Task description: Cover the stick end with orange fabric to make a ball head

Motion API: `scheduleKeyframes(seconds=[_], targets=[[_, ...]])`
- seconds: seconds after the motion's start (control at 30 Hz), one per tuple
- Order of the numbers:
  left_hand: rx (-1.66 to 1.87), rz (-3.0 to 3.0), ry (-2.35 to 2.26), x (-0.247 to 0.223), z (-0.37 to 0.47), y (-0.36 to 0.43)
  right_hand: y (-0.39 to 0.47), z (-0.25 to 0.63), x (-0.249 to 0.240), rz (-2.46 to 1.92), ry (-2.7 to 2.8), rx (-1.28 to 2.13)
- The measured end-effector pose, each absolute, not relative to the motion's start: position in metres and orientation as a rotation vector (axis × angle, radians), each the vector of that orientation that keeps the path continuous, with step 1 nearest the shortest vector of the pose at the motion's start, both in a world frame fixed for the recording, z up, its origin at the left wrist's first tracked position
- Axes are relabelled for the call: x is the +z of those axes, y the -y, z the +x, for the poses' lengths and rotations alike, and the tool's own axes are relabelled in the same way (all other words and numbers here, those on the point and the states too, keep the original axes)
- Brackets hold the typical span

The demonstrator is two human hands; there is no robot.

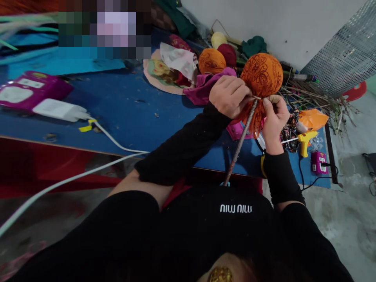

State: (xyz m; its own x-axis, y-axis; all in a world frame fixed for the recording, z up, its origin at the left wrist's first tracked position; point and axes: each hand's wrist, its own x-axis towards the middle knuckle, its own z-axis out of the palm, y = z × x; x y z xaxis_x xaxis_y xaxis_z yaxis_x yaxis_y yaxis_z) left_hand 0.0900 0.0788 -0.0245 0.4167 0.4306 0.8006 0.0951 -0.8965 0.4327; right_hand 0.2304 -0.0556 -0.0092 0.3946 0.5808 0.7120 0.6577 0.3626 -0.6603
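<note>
An orange patterned cloth ball (pixel 262 75) sits at the top of a thin brown stick (pixel 242 139), which slants down toward my body. Loose orange cloth (pixel 256 127) hangs below the ball, around the stick. My left hand (pixel 229 96) is closed at the left of the gathered neck, its fingertips pinching a thin tie there. On the right side of the neck, my right hand (pixel 275 117) pinches the same thin tie between thumb and finger.
Behind lie another orange ball (pixel 212 61), purple cloth (pixel 202 88) and a bundle of twigs (pixel 308 98). A yellow glue gun (pixel 307 143) and purple power box (pixel 319 163) are at right. A white plug (pixel 60 109) and cable lie left on the blue table (pixel 132 117).
</note>
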Motion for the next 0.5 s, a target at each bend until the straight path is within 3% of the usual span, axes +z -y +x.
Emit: scheduleKeyframes(seconds=[0.13, 0.2, 0.5], targets=[[1.494, 2.397, -0.458, -0.015, 0.090, -0.067, 0.067, 0.226, 0.006, -1.497, 1.360, -0.456], [1.492, 2.474, -0.425, -0.008, 0.089, -0.062, 0.067, 0.226, 0.008, -1.530, 1.377, -0.476], [1.382, 2.547, -0.387, 0.005, 0.092, -0.059, 0.032, 0.245, -0.032, -1.196, 0.975, 0.385]])
